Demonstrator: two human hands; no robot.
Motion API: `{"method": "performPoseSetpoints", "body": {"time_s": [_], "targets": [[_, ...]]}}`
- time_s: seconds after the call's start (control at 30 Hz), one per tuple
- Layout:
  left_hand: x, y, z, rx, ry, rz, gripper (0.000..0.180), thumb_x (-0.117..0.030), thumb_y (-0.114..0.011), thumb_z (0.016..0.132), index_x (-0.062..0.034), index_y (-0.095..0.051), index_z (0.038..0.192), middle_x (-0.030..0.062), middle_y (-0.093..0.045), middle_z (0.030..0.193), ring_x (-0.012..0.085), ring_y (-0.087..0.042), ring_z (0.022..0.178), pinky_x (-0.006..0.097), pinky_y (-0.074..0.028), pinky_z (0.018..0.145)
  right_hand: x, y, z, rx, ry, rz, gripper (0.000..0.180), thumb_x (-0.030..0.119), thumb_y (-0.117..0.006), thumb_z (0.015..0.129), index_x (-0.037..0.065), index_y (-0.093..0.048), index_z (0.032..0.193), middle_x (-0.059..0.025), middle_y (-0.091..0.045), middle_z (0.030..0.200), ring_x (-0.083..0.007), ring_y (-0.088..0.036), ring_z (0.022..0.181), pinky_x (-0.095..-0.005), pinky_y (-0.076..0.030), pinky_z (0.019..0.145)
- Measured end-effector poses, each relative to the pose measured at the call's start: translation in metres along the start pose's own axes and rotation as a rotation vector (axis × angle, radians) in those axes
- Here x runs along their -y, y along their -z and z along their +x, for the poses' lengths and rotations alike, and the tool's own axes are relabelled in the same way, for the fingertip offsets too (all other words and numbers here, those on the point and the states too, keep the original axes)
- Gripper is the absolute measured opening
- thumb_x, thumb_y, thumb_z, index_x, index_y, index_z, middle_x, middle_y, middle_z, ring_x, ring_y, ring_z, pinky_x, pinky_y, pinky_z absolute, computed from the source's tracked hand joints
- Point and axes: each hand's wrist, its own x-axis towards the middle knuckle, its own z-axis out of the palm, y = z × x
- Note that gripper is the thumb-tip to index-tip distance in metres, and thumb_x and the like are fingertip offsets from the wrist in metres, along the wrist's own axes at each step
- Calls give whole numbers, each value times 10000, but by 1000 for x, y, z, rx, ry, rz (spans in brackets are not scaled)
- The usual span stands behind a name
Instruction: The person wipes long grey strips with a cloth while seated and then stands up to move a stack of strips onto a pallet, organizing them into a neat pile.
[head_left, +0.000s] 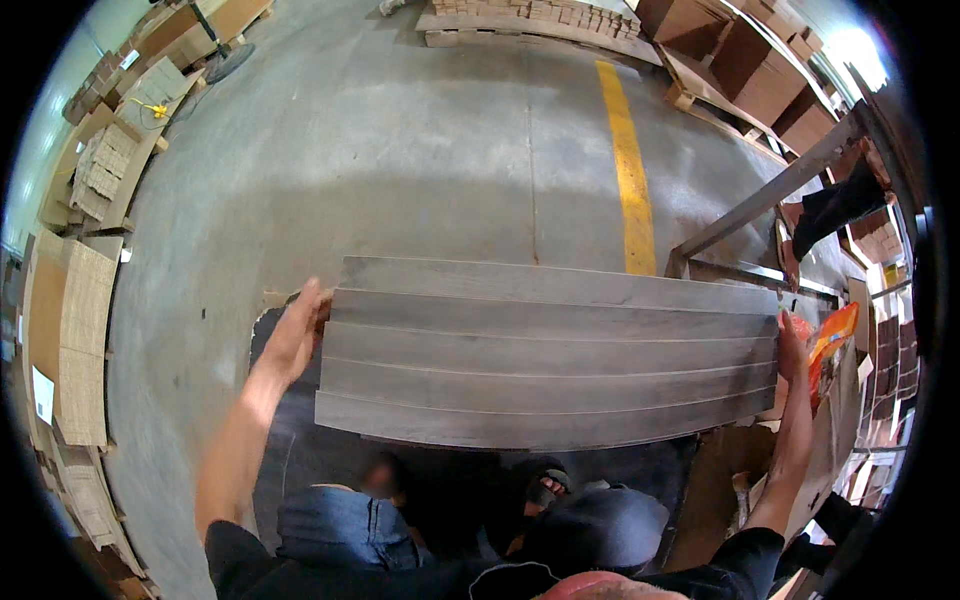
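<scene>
Planks (550,352), grey, long axes left-to-right

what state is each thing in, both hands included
left hand: at the planks' left end, grip unclear
right hand: at the planks' right end, grip unclear
grey planks: lengthwise in rows, five showing
black mat: partly covered by the planks
brown cardboard sheets: flat, stacked
cardboard boxes: on a wooden pallet
orange packaging: open or closed unclear

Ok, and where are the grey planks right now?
In the head view, the grey planks span the middle, between the left hand and the right hand.
</scene>
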Motion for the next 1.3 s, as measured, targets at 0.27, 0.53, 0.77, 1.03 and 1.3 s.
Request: {"method": "performPoseSetpoints", "body": {"time_s": [0.27,0.53,0.77,1.03,1.3], "targets": [[64,-15,-47,10,102,-404,620,-494,-287,1070,-38,-407,1472,119,-499,1439,232,-515,1277,387,-436,1062,-61,-3,-75,-138,-143,429,598,250,-668,925,123,-415,1452,-82,-624,1223,-196,-582,1094,-404,-477,915],[94,-10,-52,-16,19,-460,616,-505,-305,1063,-65,-397,1483,99,-482,1463,247,-486,1311,391,-408,1085,-91,-1,-113,-184,-158,448,585,246,-665,928,120,-421,1445,-85,-623,1225,-198,-581,1099,-401,-476,918],[88,-20,-61,21,55,-420,673,-580,-376,1017,-103,-394,1492,71,-474,1475,251,-473,1323,408,-391,1105,-98,-9,-137,-193,-175,473,574,242,-662,929,118,-427,1439,-87,-622,1227,-200,-580,1104,-399,-476,920],[94,-25,-63,42,27,-503,596,-518,-454,1013,-97,-474,1433,77,-533,1418,248,-517,1268,407,-423,1069,-108,-9,-150,-199,-184,475,562,237,-658,932,115,-434,1432,-89,-621,1228,-202,-580,1109,-397,-475,923],[95,-25,-61,-24,52,-519,622,-543,-393,1028,-83,-469,1440,69,-548,1398,237,-513,1270,400,-416,1067,-119,-14,-165,-195,-195,471,550,233,-655,934,112,-440,1425,-92,-620,1230,-205,-579,1114,-394,-475,926]]}}
